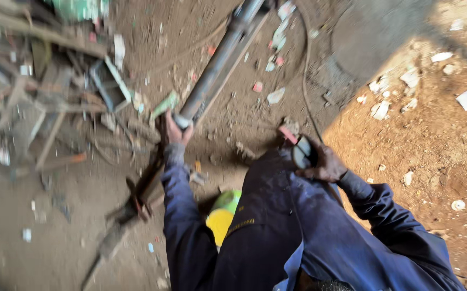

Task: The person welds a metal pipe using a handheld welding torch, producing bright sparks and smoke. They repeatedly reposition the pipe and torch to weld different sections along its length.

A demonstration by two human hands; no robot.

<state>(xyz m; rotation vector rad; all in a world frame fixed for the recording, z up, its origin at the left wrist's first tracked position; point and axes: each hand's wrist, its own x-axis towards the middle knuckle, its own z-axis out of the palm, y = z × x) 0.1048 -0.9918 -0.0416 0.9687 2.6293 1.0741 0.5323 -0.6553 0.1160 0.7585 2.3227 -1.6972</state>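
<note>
Fingers of left hand wrap long grey metal pipe's end, seemingly.

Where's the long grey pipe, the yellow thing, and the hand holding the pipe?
grey pipe [217, 63], head view, middle of its shaft.
yellow thing [220, 223], head view, its flat top.
left hand [177, 132], head view, its back.

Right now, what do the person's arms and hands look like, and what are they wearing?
Both arms are covered by long dark navy blue sleeves of a work overall, creased and dusty. The left sleeve reaches down to the wrist, and so does the right sleeve. The left hand and right hand are bare: no gloves. The picture is too blurred to show rings or a watch.
</note>
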